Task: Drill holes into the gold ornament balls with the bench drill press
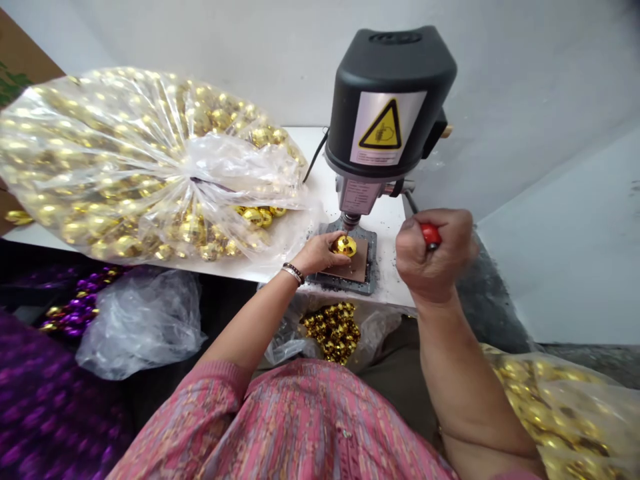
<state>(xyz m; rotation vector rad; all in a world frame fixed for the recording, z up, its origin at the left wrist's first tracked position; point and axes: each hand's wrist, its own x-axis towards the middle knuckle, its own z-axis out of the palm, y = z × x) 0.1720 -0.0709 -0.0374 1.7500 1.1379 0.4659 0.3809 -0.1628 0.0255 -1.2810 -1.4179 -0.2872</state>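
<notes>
On the base of a small black drill press (395,120), my left hand (323,253) pinches a shiny gold faceted ball (345,246) between thumb and fingers. The ball rests over a brown board (354,268) on the grey metal base plate (371,257). Right above it, the drill chuck (350,222) points down, its bit at the ball's top; how deep it sits I cannot tell. My right hand (435,253) is closed around the red-knobbed feed handle (430,235) on the press's right side.
A large clear bag of gold balls (125,167) covers the white table's left side. An open bag of gold balls (333,330) sits at my lap. Purple balls (83,303), a crumpled plastic bag (145,323) and another gold-filled bag (565,407) lie lower down. Dark shavings surround the base.
</notes>
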